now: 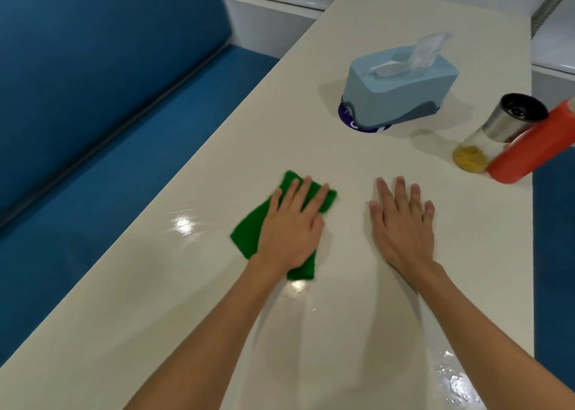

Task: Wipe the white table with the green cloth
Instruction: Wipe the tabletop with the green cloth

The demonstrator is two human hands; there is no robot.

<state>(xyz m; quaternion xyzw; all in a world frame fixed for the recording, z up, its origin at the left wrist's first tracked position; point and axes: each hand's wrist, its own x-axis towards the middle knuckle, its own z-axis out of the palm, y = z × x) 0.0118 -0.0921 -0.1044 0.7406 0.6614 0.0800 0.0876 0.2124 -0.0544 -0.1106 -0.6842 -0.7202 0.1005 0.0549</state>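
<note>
Bright green cloth (249, 232), crumpled and folded, is lying flat on the glossy white tabletop (357, 167), near its left edge. Left hand (292, 226) is pressing down on it, palm flat, fingers spread, not gripping. Right hand (403, 223) is resting open and flat on bare tabletop just beside the cloth, apart from it, holding nothing.

Containers: pale blue plastic tissue box (395, 86) w/ a white tissue (427, 48) sticking up out the top, sitting on a purple round coaster (351, 120). At the right edge, a glass shaker jar w/ steel cap (494, 132) is showing yellow stuff in the bottom. Orange-red plastic bottle (529, 148) is touching it in view, partly covering it. All three well beyond the hands.

Light glare on the tabletop near the cloth. Blue padded bench seat (109, 114) is running along the left.
</note>
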